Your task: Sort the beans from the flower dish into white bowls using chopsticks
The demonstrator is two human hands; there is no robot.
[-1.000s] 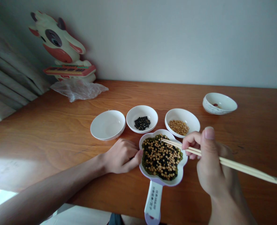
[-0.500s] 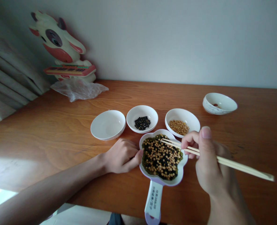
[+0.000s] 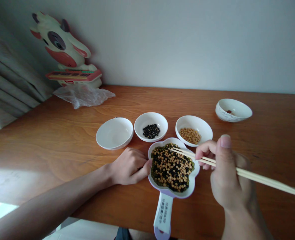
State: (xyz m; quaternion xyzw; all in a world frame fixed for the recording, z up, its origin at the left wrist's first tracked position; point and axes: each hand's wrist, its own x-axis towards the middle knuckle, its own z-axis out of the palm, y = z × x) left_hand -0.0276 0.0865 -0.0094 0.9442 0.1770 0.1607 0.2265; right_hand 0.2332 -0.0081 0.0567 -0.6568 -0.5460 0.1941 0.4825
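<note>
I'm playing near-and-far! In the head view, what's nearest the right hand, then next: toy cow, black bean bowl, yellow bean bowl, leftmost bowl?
Nearest the right hand first:
1. Yellow bean bowl, ahead and left.
2. Black bean bowl, farther left.
3. Leftmost bowl, at the row's left end.
4. Toy cow, back left by the wall.

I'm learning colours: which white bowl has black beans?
Front row's middle bowl; its right bowl holds tan beans; the left bowl and far bowl show no black ones.

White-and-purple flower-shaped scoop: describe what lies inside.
Small round tan, black and green beans; pale wooden chopsticks reach over them. Anything beneath the top layer is hidden.
</note>
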